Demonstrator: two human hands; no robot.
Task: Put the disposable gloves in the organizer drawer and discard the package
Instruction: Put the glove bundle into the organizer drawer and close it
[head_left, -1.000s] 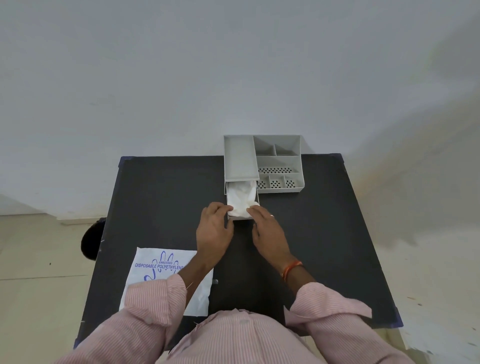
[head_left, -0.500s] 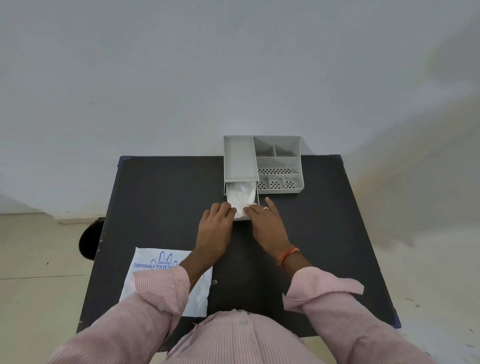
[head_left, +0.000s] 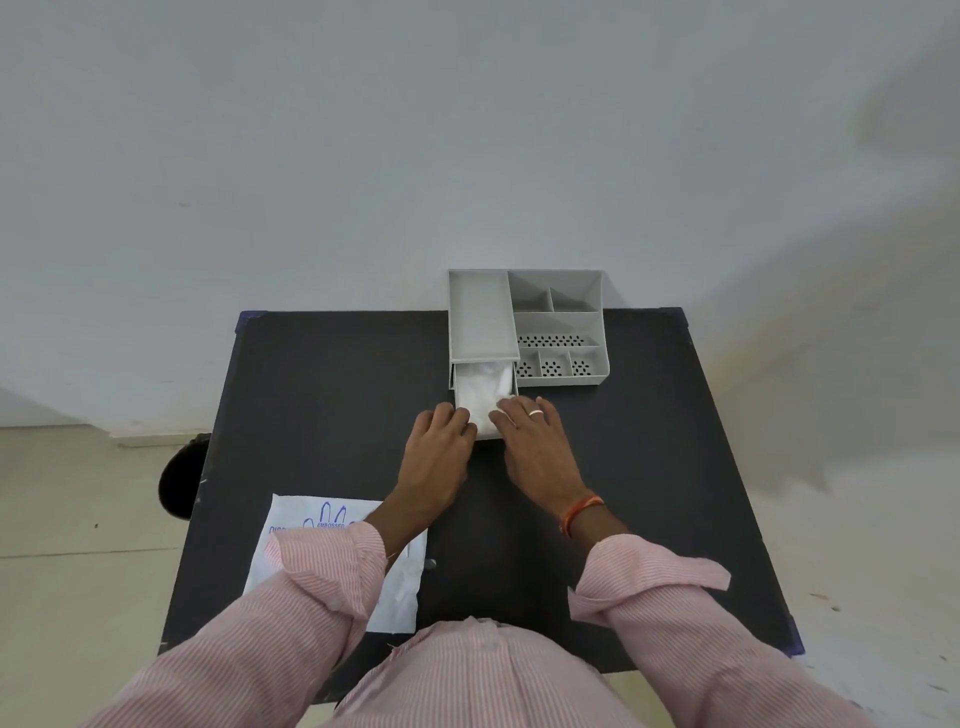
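A grey plastic organizer stands at the far edge of the black table. Its drawer is pulled out toward me, holding a white bundle of disposable gloves. My left hand rests at the drawer's front left corner, fingers curled against it. My right hand, with a ring, lies flat, its fingertips on the gloves at the drawer's front right. The white package with blue print lies flat near the table's front left, partly under my left sleeve.
A dark round object sits on the floor by the table's left edge. A white wall rises right behind the organizer. The organizer's right side has several small open compartments.
Both hands have shifted forward along the drawer's front. The right hand has flattened, its fingers now spread on the gloves. The drawer stays pulled out.
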